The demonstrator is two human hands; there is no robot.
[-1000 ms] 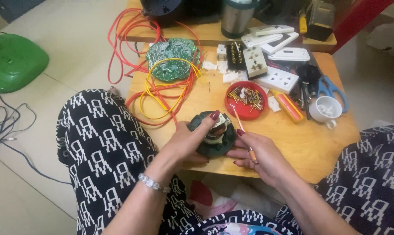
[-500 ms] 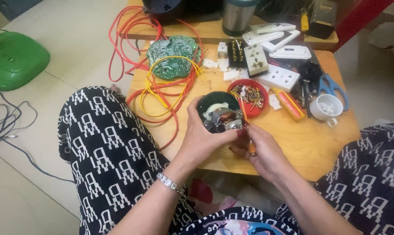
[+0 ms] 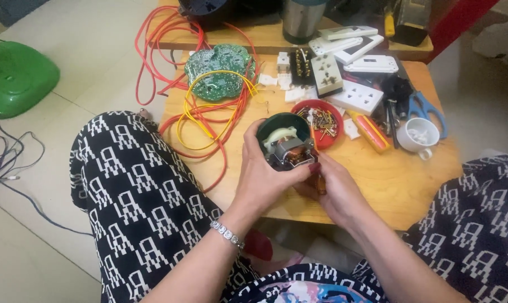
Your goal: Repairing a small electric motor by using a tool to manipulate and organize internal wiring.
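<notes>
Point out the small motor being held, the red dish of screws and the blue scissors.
small motor [image 3: 290,152], head view, on its copper-wound core.
red dish [image 3: 337,138], head view, on its right rim.
blue scissors [image 3: 419,106], head view, on a handle loop.

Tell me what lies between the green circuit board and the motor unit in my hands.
In the head view, looped yellow and red wires lie between circuit board and motor unit.
</notes>
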